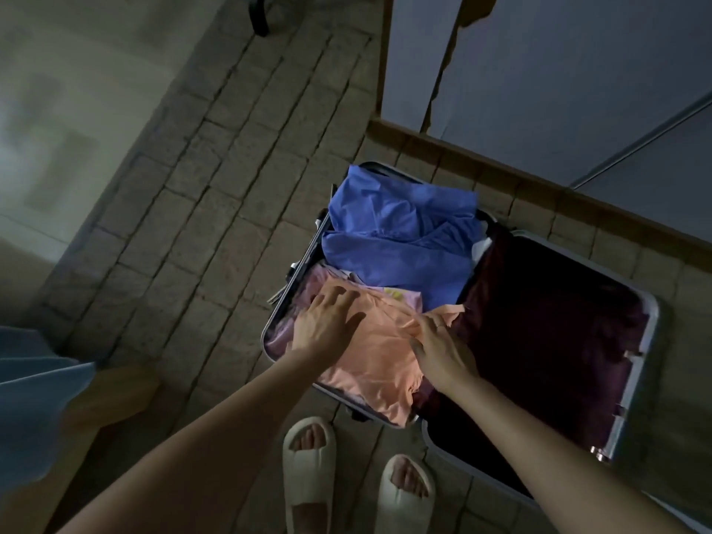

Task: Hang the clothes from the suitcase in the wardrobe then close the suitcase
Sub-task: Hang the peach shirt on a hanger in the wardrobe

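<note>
An open suitcase (651, 325) lies flat on the tiled floor, its right half lined in dark maroon and holding no clothes. The left half holds a crumpled blue garment (397, 240) at the far end and an orange garment (377, 356) at the near end, with pink cloth (281, 337) beneath. My left hand (327, 321) rests on the orange garment with fingers spread. My right hand (439, 348) lies on the garment's right edge, its fingers pinching a fold of the orange cloth.
The wardrobe (539, 90) with pale doors and a wooden base stands behind the suitcase at the upper right. My feet in white slides (308, 468) stand just in front of the suitcase. A bed with blue cloth (34, 398) sits at the left.
</note>
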